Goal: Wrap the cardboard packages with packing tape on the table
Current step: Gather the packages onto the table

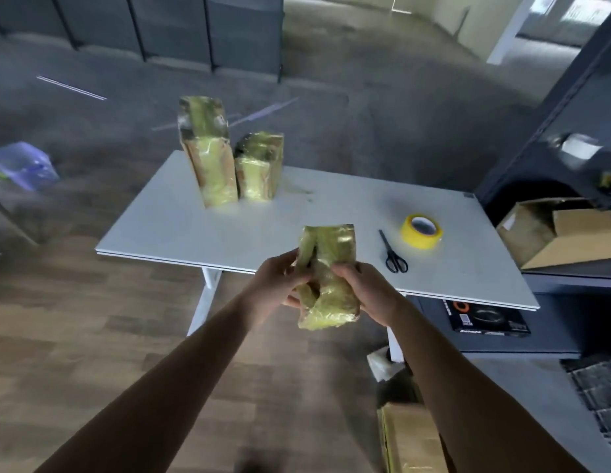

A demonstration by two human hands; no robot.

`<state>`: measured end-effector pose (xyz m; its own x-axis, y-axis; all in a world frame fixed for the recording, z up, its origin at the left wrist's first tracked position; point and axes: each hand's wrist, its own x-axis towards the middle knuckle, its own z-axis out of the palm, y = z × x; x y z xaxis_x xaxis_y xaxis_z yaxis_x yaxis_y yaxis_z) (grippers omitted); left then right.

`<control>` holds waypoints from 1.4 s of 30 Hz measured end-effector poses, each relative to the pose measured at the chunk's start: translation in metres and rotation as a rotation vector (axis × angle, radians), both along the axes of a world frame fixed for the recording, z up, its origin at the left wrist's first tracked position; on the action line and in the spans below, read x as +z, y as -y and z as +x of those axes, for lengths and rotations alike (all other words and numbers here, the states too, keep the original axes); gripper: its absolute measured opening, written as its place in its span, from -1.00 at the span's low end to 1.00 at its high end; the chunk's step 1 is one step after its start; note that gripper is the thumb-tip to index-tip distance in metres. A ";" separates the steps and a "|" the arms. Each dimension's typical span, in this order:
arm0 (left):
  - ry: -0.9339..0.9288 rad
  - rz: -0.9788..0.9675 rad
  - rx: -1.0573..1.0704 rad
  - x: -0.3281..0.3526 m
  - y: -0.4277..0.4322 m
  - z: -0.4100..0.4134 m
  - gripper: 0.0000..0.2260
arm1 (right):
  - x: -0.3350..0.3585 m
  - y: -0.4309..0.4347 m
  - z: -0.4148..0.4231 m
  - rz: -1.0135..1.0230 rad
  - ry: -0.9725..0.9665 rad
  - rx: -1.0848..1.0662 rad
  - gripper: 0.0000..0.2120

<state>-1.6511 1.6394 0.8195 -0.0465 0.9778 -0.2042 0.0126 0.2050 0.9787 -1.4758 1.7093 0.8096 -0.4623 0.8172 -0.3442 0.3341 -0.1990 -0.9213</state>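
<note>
Package (331,247) (seemingly taped) gripped between left fingers (293,272) and right fingers (346,272).

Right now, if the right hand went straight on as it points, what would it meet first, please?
The right hand grips the held package; beyond, its line probably reaches the shorter standing package on the table, depth unclear.

no legible txt anywhere. black box (486,319) below the worktop (181,227), right end, has an orange ring logo, a small white label patch & white lettering along its near edge, all too blurred to read.
</note>
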 end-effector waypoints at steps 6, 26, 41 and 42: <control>-0.055 0.009 0.017 0.006 -0.035 -0.042 -0.83 | 0.009 -0.034 -0.046 0.010 0.119 0.016 -0.45; -0.173 -0.011 -0.023 -0.011 -0.265 -0.073 -0.82 | 0.005 -0.279 -0.072 0.296 0.361 0.161 -0.56; -0.418 -0.280 0.264 -0.045 -0.420 -0.096 -0.51 | -0.041 -0.428 -0.158 0.244 0.415 -0.057 -0.37; -0.453 -0.295 0.274 -0.049 -0.425 -0.099 -0.56 | -0.045 -0.431 -0.165 0.264 0.434 -0.087 -0.42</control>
<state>-1.7500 2.0649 0.7704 -0.4345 0.8229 -0.3661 0.3231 0.5218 0.7895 -1.6413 2.1406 0.7650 -0.2495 0.9311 -0.2660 0.6893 -0.0222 -0.7242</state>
